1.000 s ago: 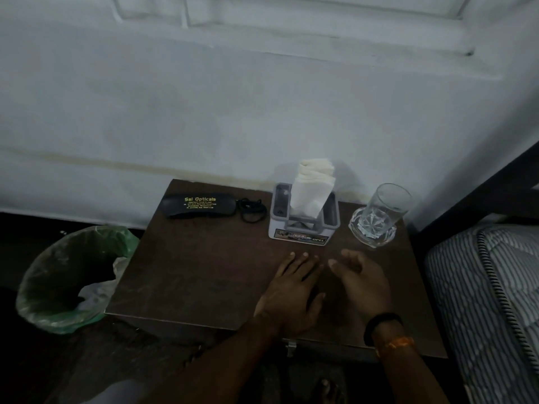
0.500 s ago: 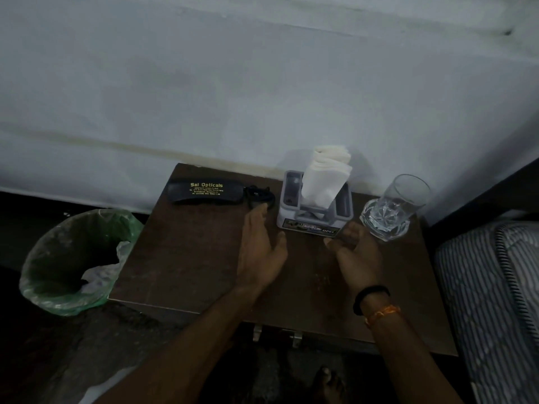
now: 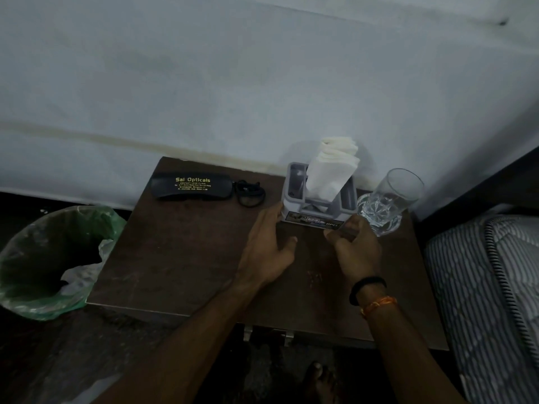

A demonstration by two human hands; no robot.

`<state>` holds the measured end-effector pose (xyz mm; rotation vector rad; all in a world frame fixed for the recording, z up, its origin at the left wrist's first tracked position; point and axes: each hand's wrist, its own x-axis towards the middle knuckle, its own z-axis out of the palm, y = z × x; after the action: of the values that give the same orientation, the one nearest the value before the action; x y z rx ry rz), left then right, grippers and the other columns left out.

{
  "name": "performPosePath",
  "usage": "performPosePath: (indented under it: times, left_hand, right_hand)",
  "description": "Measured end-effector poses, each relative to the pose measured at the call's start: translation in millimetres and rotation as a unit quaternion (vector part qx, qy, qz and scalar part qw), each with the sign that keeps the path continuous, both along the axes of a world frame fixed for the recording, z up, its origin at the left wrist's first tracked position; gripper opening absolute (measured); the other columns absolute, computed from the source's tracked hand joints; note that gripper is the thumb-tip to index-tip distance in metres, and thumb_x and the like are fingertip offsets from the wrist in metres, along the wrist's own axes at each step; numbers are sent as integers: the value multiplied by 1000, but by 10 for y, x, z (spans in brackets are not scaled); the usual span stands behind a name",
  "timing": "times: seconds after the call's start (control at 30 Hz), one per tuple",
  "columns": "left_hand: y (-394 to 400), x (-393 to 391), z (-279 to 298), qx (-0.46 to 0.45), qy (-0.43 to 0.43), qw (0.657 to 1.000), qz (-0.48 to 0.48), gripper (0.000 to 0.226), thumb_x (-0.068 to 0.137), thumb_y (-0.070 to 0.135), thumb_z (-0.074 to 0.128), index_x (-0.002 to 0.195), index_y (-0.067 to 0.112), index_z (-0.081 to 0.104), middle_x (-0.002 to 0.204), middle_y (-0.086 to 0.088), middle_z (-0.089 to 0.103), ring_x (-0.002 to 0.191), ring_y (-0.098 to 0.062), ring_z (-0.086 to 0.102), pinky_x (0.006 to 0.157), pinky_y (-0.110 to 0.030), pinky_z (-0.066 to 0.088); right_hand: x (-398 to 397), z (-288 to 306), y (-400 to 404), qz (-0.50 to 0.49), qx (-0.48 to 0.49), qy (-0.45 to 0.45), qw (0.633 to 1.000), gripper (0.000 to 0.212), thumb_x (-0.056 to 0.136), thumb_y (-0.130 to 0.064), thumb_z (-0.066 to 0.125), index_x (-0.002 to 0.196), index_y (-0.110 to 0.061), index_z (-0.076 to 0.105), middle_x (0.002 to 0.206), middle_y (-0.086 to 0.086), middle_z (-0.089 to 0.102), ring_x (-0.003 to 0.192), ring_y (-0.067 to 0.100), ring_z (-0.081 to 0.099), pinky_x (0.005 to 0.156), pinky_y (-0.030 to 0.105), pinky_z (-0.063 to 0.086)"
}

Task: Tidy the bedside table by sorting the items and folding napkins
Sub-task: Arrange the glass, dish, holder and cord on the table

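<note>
On the brown bedside table (image 3: 175,258) a grey napkin holder (image 3: 294,182) stands at the back with white napkins (image 3: 332,167) sticking up from it. My left hand (image 3: 268,246) lies flat with fingers apart, its fingertips touching the holder's lower left corner. My right hand (image 3: 354,246) has its fingers curled against the holder's front right corner, and nothing shows inside it. A black glasses case (image 3: 180,186) marked "Sai Opticals" lies at the back left, with a small coiled black cord (image 3: 249,193) beside it.
A clear drinking glass (image 3: 390,193) stands on a cut-glass dish just right of the holder, close to my right hand. A bin with a green liner (image 3: 43,258) sits on the floor at left. A striped mattress (image 3: 481,287) borders the table's right side. The wall is directly behind.
Both hands have moved forward from the table's middle to the napkin holder. The left hand swung right from near the cord to the holder's corner. The right fingers have curled.
</note>
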<state>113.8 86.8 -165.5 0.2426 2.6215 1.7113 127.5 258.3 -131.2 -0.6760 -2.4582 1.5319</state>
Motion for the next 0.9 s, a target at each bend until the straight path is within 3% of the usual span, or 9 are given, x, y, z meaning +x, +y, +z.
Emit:
performPosePath:
  times: [0.1,0.2,0.27,0.4,0.57,0.73,0.9]
  left_hand:
    - [3,-8,17,-3,9,1000,3,68,83,19,70,142,28,38,137,10,46,124,-2,45,108,-24,40]
    - [-69,2,52,-41,31,997,65,55,84,12,67,133,23,45,131,4,45,117,-6,47,103,-32,47]
    - [-141,-19,70,-75,42,988,128,55,83,11,66,133,19,44,135,-2,39,120,-15,45,102,-38,48]
    - [-286,-119,103,-129,47,973,185,74,82,15,66,147,23,31,137,-9,33,121,-24,39,99,-38,44]
    - [-399,-252,77,-208,3,967,145,84,85,20,65,154,27,19,138,-10,34,120,-27,42,102,-38,42]
    - [-466,-325,50,-229,-22,966,119,72,86,25,67,149,19,32,145,-10,35,130,-28,39,110,-41,37]
    - [-395,-300,38,-246,-13,963,111,71,85,29,68,147,21,33,147,-7,36,135,-26,37,115,-42,26]
  right_hand:
    - [11,2,-2,-12,1,4,1000,37,78,-13,78,102,-31,56,89,-24,59,82,-8,55,69,9,41]
    - [70,-22,-28,-73,-13,-4,997,30,78,-15,76,91,-30,54,93,-10,63,90,15,64,85,38,55]
    - [113,-32,-86,-76,-9,-13,997,20,79,-16,73,88,-27,59,92,-2,67,89,22,68,84,48,57]
    - [188,-11,-308,17,66,-12,998,12,81,-20,71,76,-28,63,77,-7,69,75,15,69,75,42,59]
    - [182,22,-513,93,142,7,986,13,81,-20,72,75,-27,63,74,-13,65,72,-3,59,62,8,39]
    - [175,10,-521,114,156,3,981,11,81,-22,73,78,-27,63,76,-14,65,72,-2,59,64,13,43]
    - [152,-5,-492,108,159,4,981,12,80,-22,74,77,-28,64,76,-16,64,74,-1,59,69,23,51]
